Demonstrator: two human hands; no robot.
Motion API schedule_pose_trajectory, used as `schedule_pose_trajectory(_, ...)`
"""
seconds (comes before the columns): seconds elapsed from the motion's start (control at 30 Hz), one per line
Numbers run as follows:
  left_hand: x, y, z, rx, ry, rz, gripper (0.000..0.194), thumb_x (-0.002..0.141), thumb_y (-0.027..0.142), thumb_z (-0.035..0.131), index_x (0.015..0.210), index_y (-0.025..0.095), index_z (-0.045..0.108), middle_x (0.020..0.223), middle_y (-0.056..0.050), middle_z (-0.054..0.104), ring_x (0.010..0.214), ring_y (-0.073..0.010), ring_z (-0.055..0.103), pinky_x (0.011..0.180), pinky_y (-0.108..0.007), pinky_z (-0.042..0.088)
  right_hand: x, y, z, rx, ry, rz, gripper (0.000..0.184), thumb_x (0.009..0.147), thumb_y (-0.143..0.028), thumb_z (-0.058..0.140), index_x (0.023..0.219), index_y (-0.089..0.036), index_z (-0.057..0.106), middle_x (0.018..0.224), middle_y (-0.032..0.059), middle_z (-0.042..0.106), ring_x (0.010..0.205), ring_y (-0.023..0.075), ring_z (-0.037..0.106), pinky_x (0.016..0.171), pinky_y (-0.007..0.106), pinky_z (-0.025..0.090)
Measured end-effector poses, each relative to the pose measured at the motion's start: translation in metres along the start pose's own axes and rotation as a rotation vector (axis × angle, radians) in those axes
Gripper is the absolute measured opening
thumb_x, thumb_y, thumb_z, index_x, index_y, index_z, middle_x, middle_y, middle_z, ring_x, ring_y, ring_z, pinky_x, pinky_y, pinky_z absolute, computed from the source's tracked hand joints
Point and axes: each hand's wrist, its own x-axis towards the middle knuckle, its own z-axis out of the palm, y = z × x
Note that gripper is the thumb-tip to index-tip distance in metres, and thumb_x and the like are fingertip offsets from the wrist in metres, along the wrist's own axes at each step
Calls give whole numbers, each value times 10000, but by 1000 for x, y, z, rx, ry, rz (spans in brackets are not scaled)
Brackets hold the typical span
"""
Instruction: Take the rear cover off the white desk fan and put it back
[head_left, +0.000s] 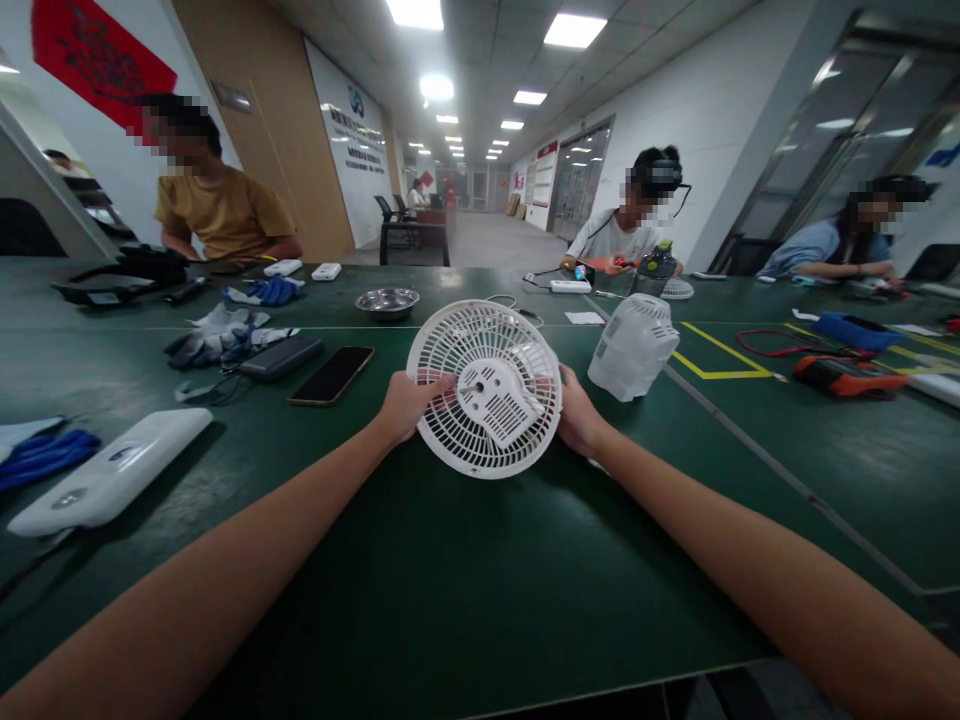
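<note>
We see a metal bowl (pixel 387 301), its inside shining, on the green table (pixel 480 580), then our left hand (pixel 407 405) gripping the white fan grille (pixel 487 390), held up before us. Our right hand (pixel 579 415) clasps its other edge, left of a translucent housing (pixel 632 350).

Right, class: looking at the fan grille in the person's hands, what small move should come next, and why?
Perhaps lower the white fan grille onto the green table: the left hand and right hand hold it at opposite sides, and table shows just below its lower edge, so it could rest there.
</note>
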Motion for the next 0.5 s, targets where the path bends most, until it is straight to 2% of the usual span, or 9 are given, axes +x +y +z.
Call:
schedule_pose_trajectory(0.1, 0, 0, 0, 52, 42, -17, 236, 671, 245, 870, 820, 105, 752, 716, -100, 743, 621, -243, 722, 583, -373, 631, 8, 6, -32, -387, 178, -72, 854, 797, -520, 656, 1507, -245, 269, 1231, 124, 640, 1034, 320, 661, 956, 569, 506)
schedule_pose_trajectory(0.17, 0, 0, 1, 42, 58, -47, 236, 672, 214, 864, 845, 103, 749, 743, -105, 749, 648, -246, 733, 595, -369, 636, 10, 8, -50, -662, 222, -116, 882, 743, -462, 722, 1496, -237, 321, 1284, 152, 584, 1115, 356, 615, 1008, 575, 457)
schedule_pose_trajectory(0.23, 0, 0, 0, 36, 61, -69, 234, 672, 190, 860, 855, 103, 743, 767, -111, 753, 668, -249, 739, 601, -367, 641, 10, 10, -60, -838, 222, -78, 837, 745, -413, 725, 1480, -239, 365, 1259, 162, 560, 1091, 362, 617, 996, 565, 458)
schedule_pose_trajectory(0.33, 0, 0, 0, 40, 69, -76, 209, 685, 161, 846, 853, 99, 739, 783, -126, 754, 676, -255, 743, 606, -364, 644, 11, 10, -62, -966, 191, -45, 754, 764, -380, 711, 1446, -246, 418, 1193, 154, 553, 1032, 348, 624, 965, 545, 474)
schedule_pose_trajectory(0.4, 2, 0, -2, 42, 78, -83, 194, 694, 145, 836, 855, 97, 739, 786, -135, 753, 681, -263, 744, 613, -372, 645, 12, 5, -63, -1001, 205, -130, 684, 794, -388, 676, 1420, -230, 449, 1177, 154, 551, 1082, 355, 591, 984, 547, 459)
schedule_pose_trajectory(0.5, 6, 0, -7, 36, 86, -94, 203, 692, 145, 842, 863, 101, 742, 803, -138, 757, 700, -273, 749, 637, -392, 651, 14, -10, -76, -1046, 367, -298, 598, 832, -394, 611, 1388, -216, 481, 1272, 168, 500, 1242, 373, 481, 1060, 577, 384)
